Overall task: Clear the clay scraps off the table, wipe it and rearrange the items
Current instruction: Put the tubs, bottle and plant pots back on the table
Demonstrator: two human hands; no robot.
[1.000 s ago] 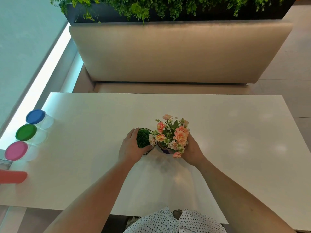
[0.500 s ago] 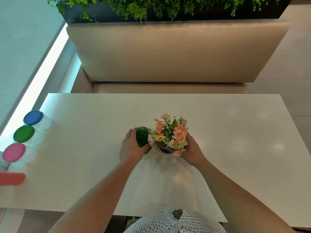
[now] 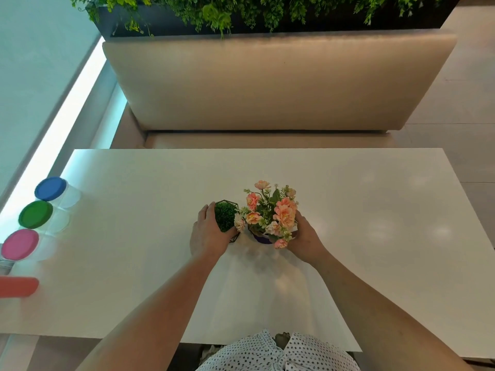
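Note:
At the middle of the white table (image 3: 375, 210) stand two decorations side by side. My left hand (image 3: 207, 232) grips a small green moss plant (image 3: 225, 216) in a dark wire hexagon frame. My right hand (image 3: 305, 239) grips the purple pot under a bouquet of pink and peach flowers (image 3: 270, 210); the blooms hide most of the pot. Along the left edge stand three clear clay tubs with a blue lid (image 3: 50, 188), a green lid (image 3: 35, 214) and a pink lid (image 3: 20, 244). A red roller-like piece (image 3: 18, 287) lies below them.
A beige padded bench (image 3: 278, 81) faces me across the table, with a dark planter of green foliage (image 3: 267, 9) behind its back. A lit strip and wall run along the left. Tiled floor lies to the right.
Both hands stay on the two plants; the pair has barely shifted. The camera view has tilted slightly.

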